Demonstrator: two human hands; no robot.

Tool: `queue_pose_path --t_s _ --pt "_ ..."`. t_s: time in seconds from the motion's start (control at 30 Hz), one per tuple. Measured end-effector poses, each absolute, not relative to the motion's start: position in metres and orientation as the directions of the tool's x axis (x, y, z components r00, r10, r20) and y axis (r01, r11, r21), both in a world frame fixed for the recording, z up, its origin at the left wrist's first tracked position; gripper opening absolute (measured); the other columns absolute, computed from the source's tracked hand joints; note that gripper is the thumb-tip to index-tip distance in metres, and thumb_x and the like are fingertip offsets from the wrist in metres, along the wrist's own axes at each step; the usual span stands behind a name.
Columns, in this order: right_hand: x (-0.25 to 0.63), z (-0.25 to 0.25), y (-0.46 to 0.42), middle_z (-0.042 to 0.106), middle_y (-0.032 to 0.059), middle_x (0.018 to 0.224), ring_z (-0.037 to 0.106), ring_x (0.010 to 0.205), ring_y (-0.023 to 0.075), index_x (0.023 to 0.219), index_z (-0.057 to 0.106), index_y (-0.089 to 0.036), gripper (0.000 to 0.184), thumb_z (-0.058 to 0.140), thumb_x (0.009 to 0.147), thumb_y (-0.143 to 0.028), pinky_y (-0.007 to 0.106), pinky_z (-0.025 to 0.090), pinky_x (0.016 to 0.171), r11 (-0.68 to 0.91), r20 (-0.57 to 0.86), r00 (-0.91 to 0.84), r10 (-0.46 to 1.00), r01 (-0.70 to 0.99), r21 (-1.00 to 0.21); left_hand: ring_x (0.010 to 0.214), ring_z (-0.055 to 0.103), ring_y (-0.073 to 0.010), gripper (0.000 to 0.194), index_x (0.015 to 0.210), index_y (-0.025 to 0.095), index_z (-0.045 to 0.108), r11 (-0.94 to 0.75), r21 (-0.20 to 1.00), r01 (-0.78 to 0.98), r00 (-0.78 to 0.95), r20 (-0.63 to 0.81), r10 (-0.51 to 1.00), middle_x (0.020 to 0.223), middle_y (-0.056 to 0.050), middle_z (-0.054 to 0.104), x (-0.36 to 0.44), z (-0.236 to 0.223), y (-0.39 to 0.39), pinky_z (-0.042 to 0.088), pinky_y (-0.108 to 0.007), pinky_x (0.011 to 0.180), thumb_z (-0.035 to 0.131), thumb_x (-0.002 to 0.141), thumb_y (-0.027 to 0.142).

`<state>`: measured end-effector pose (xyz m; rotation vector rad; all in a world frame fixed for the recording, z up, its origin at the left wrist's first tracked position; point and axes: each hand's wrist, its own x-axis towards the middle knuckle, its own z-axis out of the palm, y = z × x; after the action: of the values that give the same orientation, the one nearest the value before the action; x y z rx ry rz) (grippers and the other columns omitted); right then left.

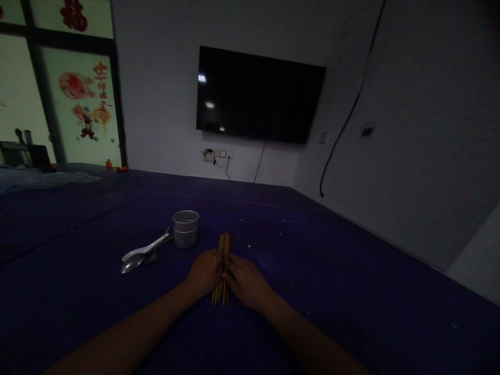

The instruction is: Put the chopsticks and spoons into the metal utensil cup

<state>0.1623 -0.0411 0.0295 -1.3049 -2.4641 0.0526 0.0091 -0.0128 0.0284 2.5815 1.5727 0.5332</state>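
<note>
A bundle of wooden chopsticks (225,242) lies on the dark blue tabletop (273,250), pointing away from me. My left hand (205,271) is closed about the bundle's left side. From the right, my right hand (247,278) presses its fingers round the same chopsticks. Both hands rest low at the table, and their fingers cover the middle of the bundle. Just left of the far ends stands a grey cup (185,229), upright. Beside the cup lie a white spoon (145,248) and a metal spoon (133,263), with another dark utensil (151,258) partly under them.
Small white scraps (249,246) are scattered over the table's right half. Crumpled clear plastic (42,178) lies at the far left, near a dark holder (29,155). A television (260,96) hangs on the far wall, and a black cable (344,127) runs down the right wall.
</note>
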Motion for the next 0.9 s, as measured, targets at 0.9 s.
queue_pose_path --t_s 0.9 --pt "0.1597 0.028 -0.0411 0.056 0.0151 0.123 0.051 0.117 0.0259 0.122 0.054 -0.014 0.035 0.043 0.092 -0.029 0.039 0.041 0.095 0.592 0.334 -0.518 0.788 0.787 -0.176 0.091 0.061 -0.0184 0.031 0.101 0.016 0.061 -0.456 0.215 0.864 0.403 0.248 0.881 0.101 -0.01 0.064 0.0065 0.0261 -0.0108 0.044 -0.029 0.08 0.032 0.092 0.017"
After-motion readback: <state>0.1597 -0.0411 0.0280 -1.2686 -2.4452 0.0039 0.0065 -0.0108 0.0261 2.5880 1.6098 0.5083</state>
